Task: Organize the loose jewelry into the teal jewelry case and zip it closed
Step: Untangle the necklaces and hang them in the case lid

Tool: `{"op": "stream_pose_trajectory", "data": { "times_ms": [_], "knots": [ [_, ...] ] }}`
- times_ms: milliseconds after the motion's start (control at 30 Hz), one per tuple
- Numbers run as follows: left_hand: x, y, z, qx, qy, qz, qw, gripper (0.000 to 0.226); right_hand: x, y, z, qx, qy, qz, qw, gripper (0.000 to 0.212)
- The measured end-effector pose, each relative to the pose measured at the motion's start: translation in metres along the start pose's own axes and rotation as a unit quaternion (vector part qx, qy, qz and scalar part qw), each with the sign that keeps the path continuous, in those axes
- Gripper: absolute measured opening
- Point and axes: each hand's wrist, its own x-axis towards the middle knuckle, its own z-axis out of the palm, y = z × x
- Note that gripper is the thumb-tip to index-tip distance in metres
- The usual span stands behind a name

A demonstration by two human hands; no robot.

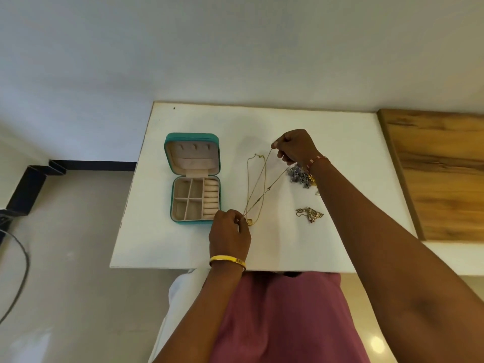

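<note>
Teal on the outside and beige within, the jewelry case lies open on the white table, left of the frame's centre. Its lid is folded back toward the top of the picture, and the tray nearer the bottom shows four square compartments and a column of ring rolls along its right side.

Just right of the case, a thin gold necklace is stretched between both hands. The left hand, low in the centre of the frame and just beside the case's lower right corner, has its fingers curled and pinches the lower end of the chain, with a small round gold pendant at its fingertips. The right hand, higher and to the right, pinches the upper end of the chain between thumb and fingers. From there the strands run down and to the left; one loop bows out to the left, between the two hands.

Right of the necklace, a purple-grey beaded piece lies on the table just below the right hand, partly hidden by the wrist. Lower, well apart from the case, sits a small tangle of gold jewelry.

A gold bangle circles the left wrist and a pink beaded bracelet the right. A wooden board fills the right edge of the frame.
</note>
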Motion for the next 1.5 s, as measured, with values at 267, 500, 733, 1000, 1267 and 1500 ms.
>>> {"op": "stream_pose_trajectory", "data": {
  "times_ms": [267,500,733,1000,1267,1500],
  "knots": [
    [-0.005,-0.008,0.002,0.071,0.001,0.036,0.997,0.013,0.017,0.013,0.019,-0.155,0.021,-0.028,0.987,0.014],
    [-0.009,-0.008,0.002,0.062,-0.002,0.033,0.998,0.014,0.012,0.020,0.029,-0.213,0.088,-0.062,0.971,0.017],
    [-0.013,-0.008,-0.003,0.031,-0.014,0.030,0.999,0.030,0.005,0.019,0.025,-0.224,0.105,-0.078,0.966,0.015],
    [-0.032,0.002,-0.007,-0.033,-0.044,0.052,0.997,0.023,-0.044,0.020,0.007,-0.098,0.182,-0.120,0.971,0.011],
    [-0.045,0.036,0.007,-0.121,-0.124,0.034,0.984,0.018,-0.123,0.067,-0.006,-0.055,0.209,-0.070,0.974,0.011],
    [-0.045,0.050,0.025,-0.125,-0.163,0.021,0.979,0.018,-0.139,0.111,-0.004,-0.118,0.172,-0.024,0.978,0.026]
  ]
}}
